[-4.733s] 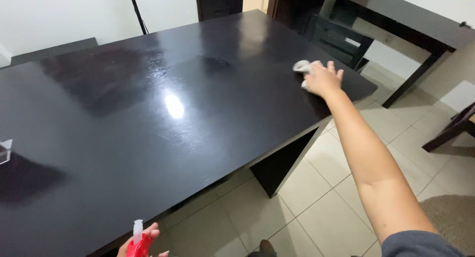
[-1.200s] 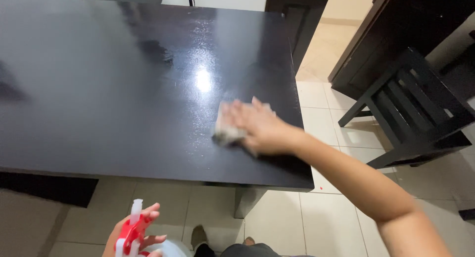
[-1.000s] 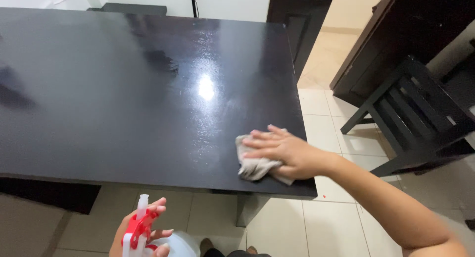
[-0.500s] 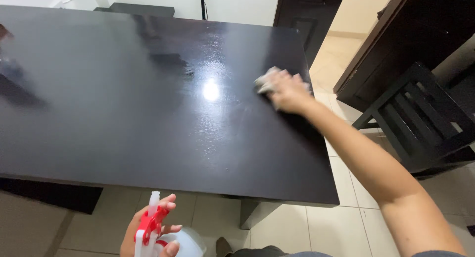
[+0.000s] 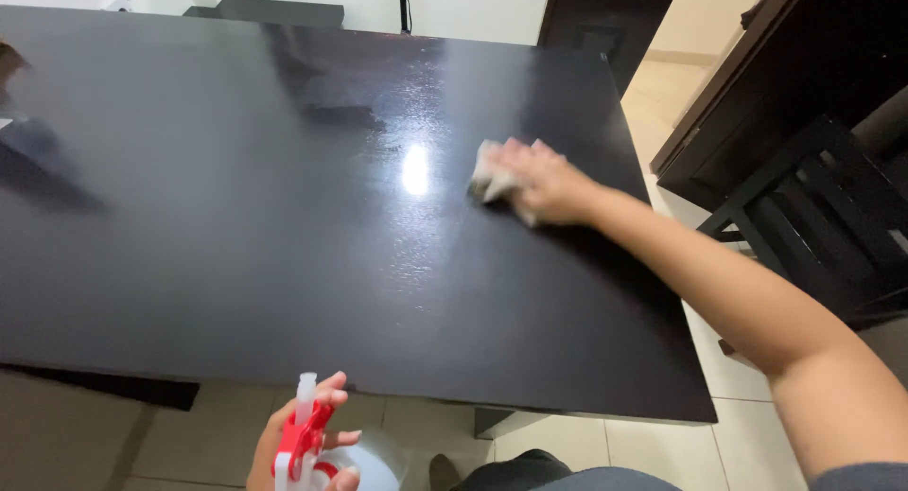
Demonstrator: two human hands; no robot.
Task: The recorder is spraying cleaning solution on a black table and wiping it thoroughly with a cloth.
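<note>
My right hand [image 5: 544, 181] presses a crumpled pale cloth [image 5: 489, 178] flat on the glossy black table [image 5: 236, 226], right of the bright light reflection near the table's middle. My arm stretches across the table's right part. My left hand [image 5: 303, 444] is low at the bottom edge, below the table's near edge, gripping a clear spray bottle [image 5: 312, 453] with a red and white trigger head.
A dark wooden chair [image 5: 813, 226] stands right of the table beside a dark cabinet [image 5: 785, 65]. Pale floor tiles [image 5: 662, 444] run below and to the right. A small object sits at the table's far left edge [image 5: 11, 61].
My right hand has wiped the cloth along the table's right side, from the near edge out to the far part, then leftward toward the light reflection. The spray bottle stayed low in my left hand.
</note>
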